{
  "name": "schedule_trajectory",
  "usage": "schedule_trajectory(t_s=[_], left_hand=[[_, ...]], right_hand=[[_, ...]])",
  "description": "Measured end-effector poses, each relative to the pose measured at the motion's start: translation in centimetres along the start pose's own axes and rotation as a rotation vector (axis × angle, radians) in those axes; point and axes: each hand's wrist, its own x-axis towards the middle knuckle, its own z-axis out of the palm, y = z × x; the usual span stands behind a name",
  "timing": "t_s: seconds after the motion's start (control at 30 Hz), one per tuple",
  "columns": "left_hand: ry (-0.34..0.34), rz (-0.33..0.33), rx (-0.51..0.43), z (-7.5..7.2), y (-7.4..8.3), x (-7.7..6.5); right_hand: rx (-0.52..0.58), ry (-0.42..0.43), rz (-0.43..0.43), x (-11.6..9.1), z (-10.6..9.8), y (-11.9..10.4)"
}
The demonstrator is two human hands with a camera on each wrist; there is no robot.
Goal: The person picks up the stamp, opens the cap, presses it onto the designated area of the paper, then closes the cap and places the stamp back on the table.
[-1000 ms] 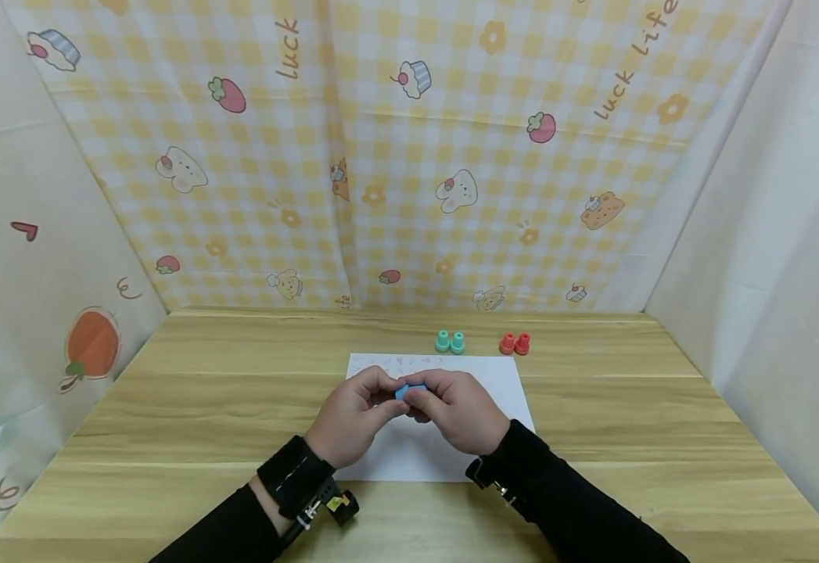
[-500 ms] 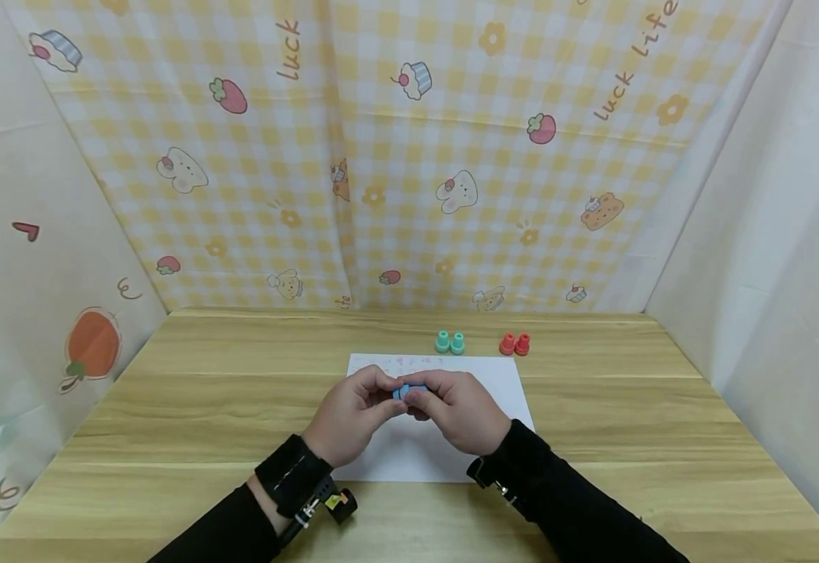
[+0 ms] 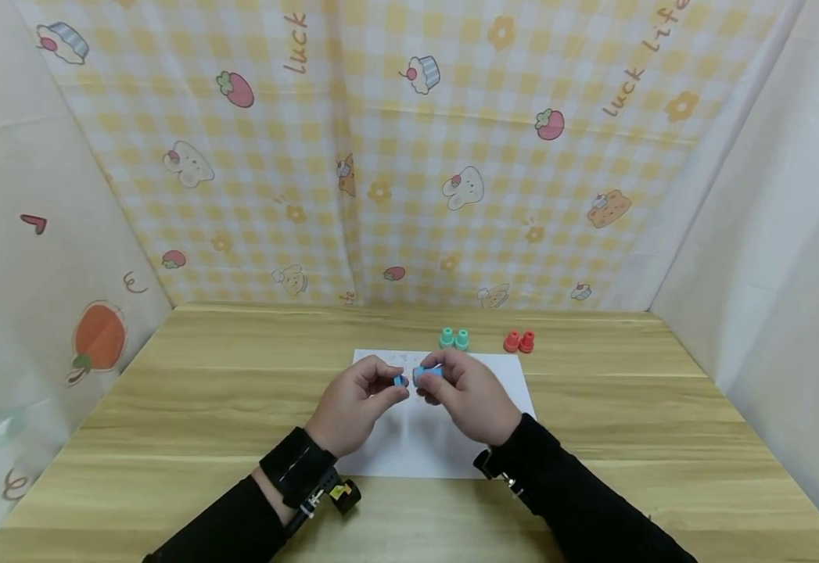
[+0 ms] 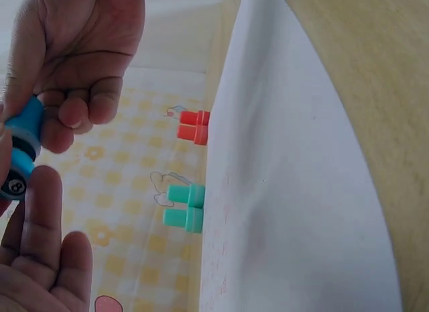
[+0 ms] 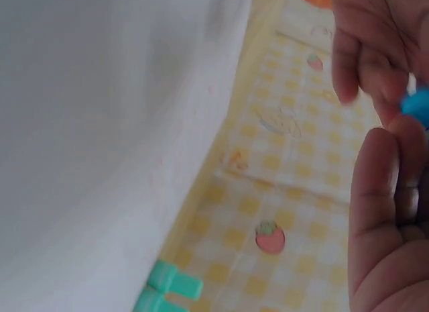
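Observation:
In the head view my left hand (image 3: 347,408) pinches a thin blue cap (image 3: 398,381) between thumb and index finger. The round end of that cap (image 4: 16,184), seen in the left wrist view, bears a black circle with a white 8. Just to the right, my right hand (image 3: 478,400) pinches a small blue stamp (image 3: 428,374) by thumb and fingers. A narrow gap parts the two pieces. Both are held above a white sheet of paper (image 3: 416,450) with faint reddish marks near its far edge. In the right wrist view fingers hide most of the blue.
Two teal stamps (image 3: 454,339) stand side by side behind the paper, and two red stamps (image 3: 519,342) stand to their right. The wooden table (image 3: 240,344) ends at a yellow checked cloth (image 3: 409,172). White cloths hang at both sides.
The blue piece, earlier held together between both hands, has come apart: the cap stays in the left hand, the stamp has moved off right. The head view has shifted slightly.

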Motion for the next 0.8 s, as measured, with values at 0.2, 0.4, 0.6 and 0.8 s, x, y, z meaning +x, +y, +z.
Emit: schedule_trajectory(t_s=[0.2, 0.4, 0.6, 0.8], left_hand=[[0.062, -0.028, 0.0, -0.2, 0.0, 0.1], [0.117, -0.028, 0.011, -0.3, 0.0, 0.1], [0.143, -0.019, 0.019, -0.4, 0.0, 0.1], [0.134, -0.021, 0.021, -0.5, 0.1, 0.1]], right_hand=[[-0.014, 0.099, 0.012, 0.4, -1.6, 0.0], [-0.109, 0.105, 0.033, 1.1, -2.9, 0.0], [-0.215, 0.11, 0.048, 1.6, -4.0, -0.5], [-0.298, 0.079, 0.061, 1.9, -4.6, -0.8]])
